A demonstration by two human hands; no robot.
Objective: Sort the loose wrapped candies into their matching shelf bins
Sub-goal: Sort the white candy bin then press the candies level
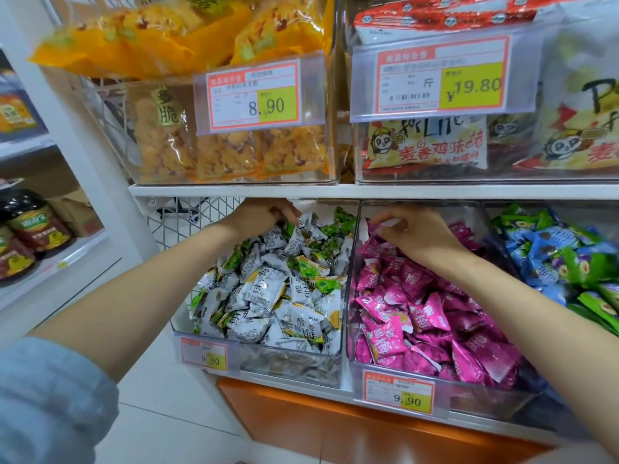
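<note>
Two clear bins stand side by side on the lower shelf. The left bin (207,354) is heaped with white and green wrapped candies (278,289). The right bin (449,388) is filled with pink wrapped candies (425,316). My left hand (264,214) reaches into the back of the left bin, fingers curled down among the white and green candies; what they hold is hidden. My right hand (415,234) is at the back of the pink bin, and its fingertips pinch a pale pink wrapper (385,223).
A third bin at the right holds blue and green candies (556,252). The white shelf board (335,190) sits just above my hands, with clear boxes of yellow snacks (231,152) and panda-print bags (425,142) on top. An orange panel (335,426) lies below.
</note>
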